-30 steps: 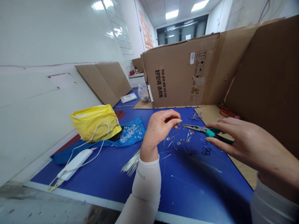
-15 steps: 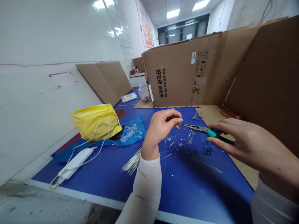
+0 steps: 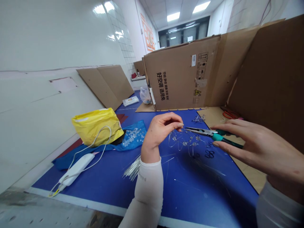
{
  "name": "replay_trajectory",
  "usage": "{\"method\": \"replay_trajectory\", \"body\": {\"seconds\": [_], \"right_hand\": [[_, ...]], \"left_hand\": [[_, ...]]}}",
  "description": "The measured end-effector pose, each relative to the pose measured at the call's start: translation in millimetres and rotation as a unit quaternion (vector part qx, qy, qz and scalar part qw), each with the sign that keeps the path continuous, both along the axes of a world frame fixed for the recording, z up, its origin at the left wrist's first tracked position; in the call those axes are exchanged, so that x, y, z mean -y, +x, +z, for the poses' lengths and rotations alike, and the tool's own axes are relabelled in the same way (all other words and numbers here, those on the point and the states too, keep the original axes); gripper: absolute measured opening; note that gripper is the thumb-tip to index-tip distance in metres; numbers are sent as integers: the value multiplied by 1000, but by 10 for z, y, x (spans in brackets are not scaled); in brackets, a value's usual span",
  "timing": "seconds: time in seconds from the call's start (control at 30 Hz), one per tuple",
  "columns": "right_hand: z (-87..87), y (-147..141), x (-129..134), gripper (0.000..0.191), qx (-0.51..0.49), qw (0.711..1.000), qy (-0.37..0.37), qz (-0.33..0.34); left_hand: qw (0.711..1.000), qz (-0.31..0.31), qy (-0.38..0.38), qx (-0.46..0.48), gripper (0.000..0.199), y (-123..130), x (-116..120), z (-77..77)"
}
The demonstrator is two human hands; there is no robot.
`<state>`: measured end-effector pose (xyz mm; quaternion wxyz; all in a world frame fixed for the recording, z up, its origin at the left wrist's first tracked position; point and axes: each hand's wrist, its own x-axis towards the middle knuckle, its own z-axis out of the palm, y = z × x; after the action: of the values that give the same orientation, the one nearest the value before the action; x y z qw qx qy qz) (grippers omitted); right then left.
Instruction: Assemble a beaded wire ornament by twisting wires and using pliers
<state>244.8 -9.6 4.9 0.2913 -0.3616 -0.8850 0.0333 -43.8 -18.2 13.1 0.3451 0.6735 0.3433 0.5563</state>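
My left hand (image 3: 163,126) is closed in a pinch at the centre, holding a thin wire piece whose end is too small to make out. My right hand (image 3: 256,139) grips green-handled pliers (image 3: 217,136), their jaws slightly parted just right of my left fingertips. Below the fingers hangs or lies a looped wire piece with clear beads (image 3: 184,143); whether it touches the table is unclear. Small dark rings (image 3: 209,154) lie under the pliers. A bundle of silvery wires (image 3: 132,167) is left of my left forearm.
Clear beads (image 3: 133,136) rest on blue cloth beside a yellow bag (image 3: 97,125). A white power strip (image 3: 77,169) with its cord lies at the left. Cardboard (image 3: 180,76) stands behind the blue table (image 3: 190,202). Red scissors (image 3: 230,114) and a small wire pile (image 3: 198,118) are at the right.
The plier jaws have parted and sit a little farther from my left fingertips. My left hand has shifted slightly left in view, and the camera view has moved a little.
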Motion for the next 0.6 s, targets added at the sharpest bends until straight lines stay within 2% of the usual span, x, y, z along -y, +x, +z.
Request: {"method": "replay_trajectory", "body": {"seconds": [0.3, 0.6], "right_hand": [[17, -77, 145, 49, 4, 999, 40, 3], [-14, -78, 131, 48, 8, 999, 51, 0]], "left_hand": [[998, 3, 53, -24, 10, -53, 21, 15], [995, 18, 82, -55, 13, -68, 11, 12]]}}
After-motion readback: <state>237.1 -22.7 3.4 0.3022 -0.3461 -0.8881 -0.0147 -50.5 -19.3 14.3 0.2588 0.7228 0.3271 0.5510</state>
